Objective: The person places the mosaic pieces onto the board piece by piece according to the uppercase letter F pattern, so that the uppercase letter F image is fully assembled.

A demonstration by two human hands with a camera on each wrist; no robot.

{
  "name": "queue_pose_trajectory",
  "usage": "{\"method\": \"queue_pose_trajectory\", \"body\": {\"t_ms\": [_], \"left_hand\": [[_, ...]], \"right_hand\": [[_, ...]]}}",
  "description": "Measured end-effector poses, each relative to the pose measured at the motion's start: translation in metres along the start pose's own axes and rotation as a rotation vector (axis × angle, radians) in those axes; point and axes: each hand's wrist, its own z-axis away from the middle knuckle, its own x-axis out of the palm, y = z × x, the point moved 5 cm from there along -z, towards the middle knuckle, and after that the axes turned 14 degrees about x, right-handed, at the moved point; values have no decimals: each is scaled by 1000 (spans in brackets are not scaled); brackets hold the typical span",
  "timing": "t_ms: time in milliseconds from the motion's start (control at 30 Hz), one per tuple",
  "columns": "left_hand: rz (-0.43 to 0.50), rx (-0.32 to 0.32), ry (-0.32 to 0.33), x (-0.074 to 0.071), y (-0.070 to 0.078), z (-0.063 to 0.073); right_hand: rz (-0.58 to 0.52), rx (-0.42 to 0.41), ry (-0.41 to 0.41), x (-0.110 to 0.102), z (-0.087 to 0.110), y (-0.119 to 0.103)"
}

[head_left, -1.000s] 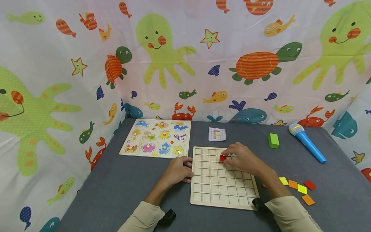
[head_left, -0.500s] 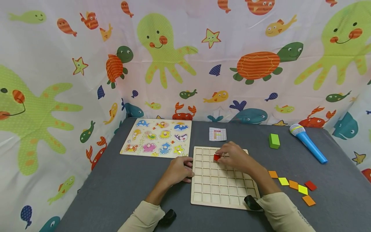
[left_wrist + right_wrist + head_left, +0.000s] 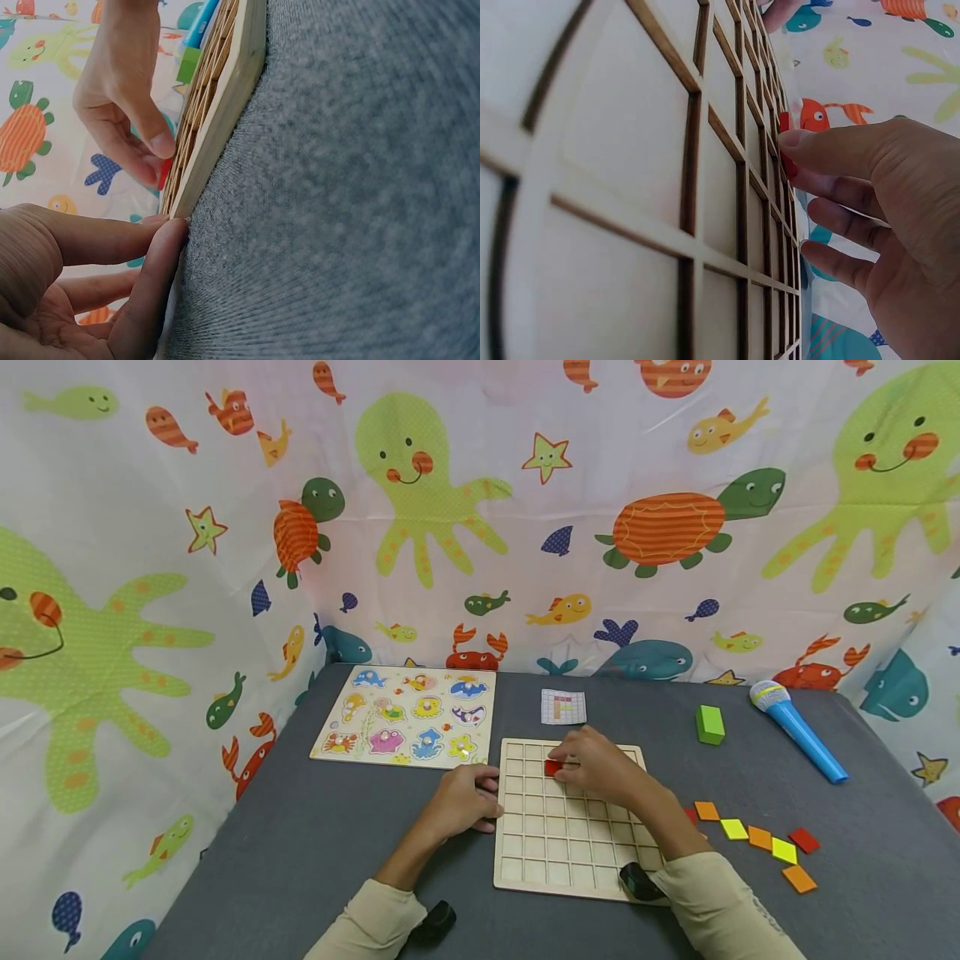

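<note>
My right hand [image 3: 600,768] pinches a red square tile [image 3: 552,767] between thumb and fingertips, over the upper rows of a wooden grid board [image 3: 542,890]. In the right wrist view the red tile [image 3: 786,161] stands at a slant right at the grid's ridges, with the other fingers loosely bent. My left hand [image 3: 459,799] grips the board's left edge; the left wrist view shows its thumb and a finger meeting at the board's rim [image 3: 217,135]. The board's visible squares hold no tiles, though my right hand hides some of them.
Several orange, yellow and red tiles [image 3: 759,837] lie right of the board. Behind it is a small card with a coloured grid pattern [image 3: 563,707]. A sea-animal peg puzzle [image 3: 405,718], a green block [image 3: 709,725] and a blue toy microphone [image 3: 806,739] also lie on the grey table.
My right hand has moved left across the upper part of the board with the red tile pinched in it. The left hand has stayed at the board's left edge.
</note>
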Motion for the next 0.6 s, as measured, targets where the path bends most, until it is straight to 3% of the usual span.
{"method": "queue_pose_trajectory", "body": {"t_ms": [600], "left_hand": [[5, -9, -1, 0, 0, 0]], "right_hand": [[-9, 10, 19, -2, -1, 0]]}}
